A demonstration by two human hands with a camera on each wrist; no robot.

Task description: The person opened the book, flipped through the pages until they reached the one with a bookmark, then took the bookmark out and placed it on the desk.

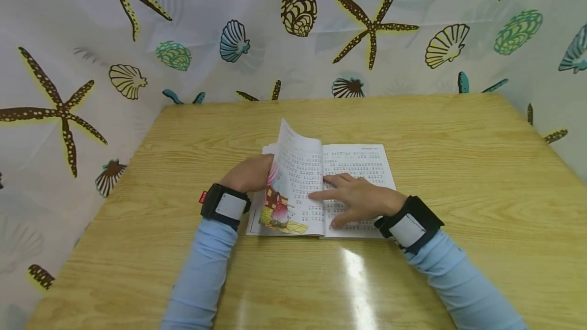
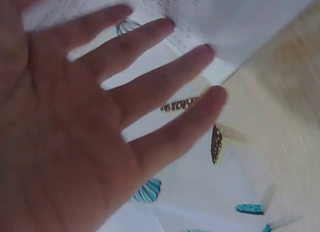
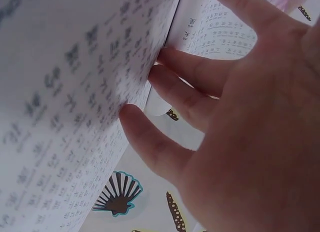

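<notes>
The book (image 1: 304, 169) lies open — beneath the right hand (image 1: 363, 198).

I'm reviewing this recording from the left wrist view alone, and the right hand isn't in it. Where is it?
Observer: In the head view, the right hand is spread over the right-hand page of the open book.
Reviewer: I see only print here. Does a picture show anywhere?
Observer: Yes, a colourful picture at the lower left of the raised page.
Reviewer: And what covers the forearms?
Observer: Light blue sleeves.
</notes>
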